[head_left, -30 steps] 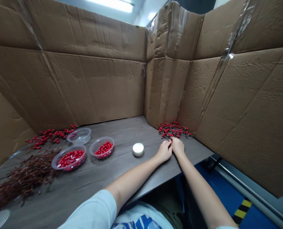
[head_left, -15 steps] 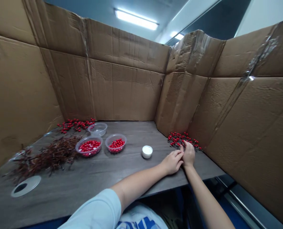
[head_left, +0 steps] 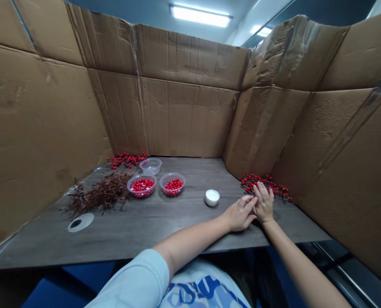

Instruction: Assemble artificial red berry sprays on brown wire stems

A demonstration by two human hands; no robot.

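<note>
My right hand (head_left: 264,203) rests at the near edge of a pile of red berry sprigs (head_left: 265,184), its spread fingers reaching into the berries. My left hand (head_left: 240,214) lies against the right hand from the left, fingers together and pointing right. I see nothing held in either hand, though thin stems could be hidden by the fingers. A small white lidded cup (head_left: 212,197) stands just left of my left hand.
Cardboard walls (head_left: 184,115) surround the grey wood-grain table (head_left: 113,244). At its far left are a plastic bowl of red berries (head_left: 141,185), another (head_left: 172,184), an empty plastic bowl (head_left: 150,166), red sprigs (head_left: 126,160), brown twigs (head_left: 100,192) and a clear disc (head_left: 80,222).
The whole view has tilted and levelled, showing more of the table and walls. My hands remain at the berry pile, and the right hand's fingers have spread more.
</note>
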